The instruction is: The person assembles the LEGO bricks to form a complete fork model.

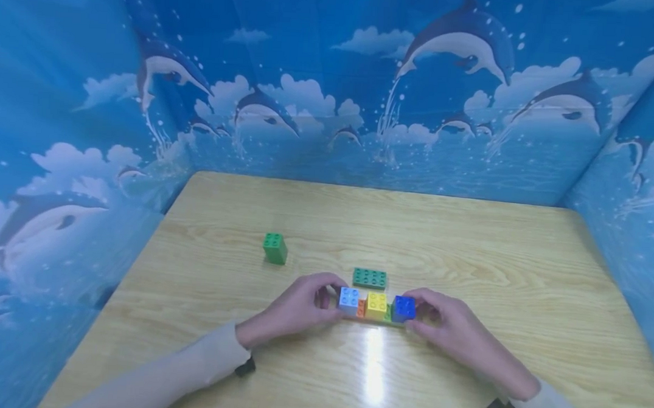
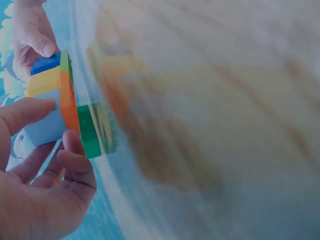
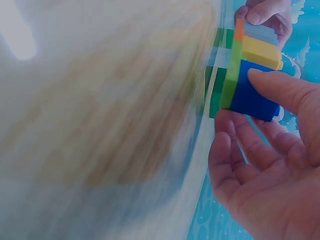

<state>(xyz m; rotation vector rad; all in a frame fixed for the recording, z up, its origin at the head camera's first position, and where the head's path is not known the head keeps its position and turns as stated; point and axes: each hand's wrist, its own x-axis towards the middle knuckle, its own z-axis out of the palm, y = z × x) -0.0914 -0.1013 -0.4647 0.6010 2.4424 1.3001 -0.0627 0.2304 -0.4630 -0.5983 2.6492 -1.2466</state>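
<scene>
a short row of joined toy bricks [image 1: 376,306] is held between two hands near the middle of the worktop [image 1: 484,247]; whether it rests there or sits slightly raised, i cannot tell. a light blue brick [image 1: 349,299], a yellow brick and a dark blue brick [image 1: 403,308] stand apart along a low base of orange [image 1: 361,308] and green [image 1: 389,313]. the left hand [image 1: 307,302] pinches the light blue end between thumb and fingers; the right hand [image 1: 449,323] grips the dark blue end the same way. the row looks like hard plastic: probably light, stiff, a little slick on its flat sides and hard to break, though bending could pop the studs apart where orange meets green. a hold at both ends, low enough to include the base, seems safest. just beyond lies a flat dark green brick [image 1: 370,278]; farther left stands a tall green block [image 1: 275,248].
</scene>
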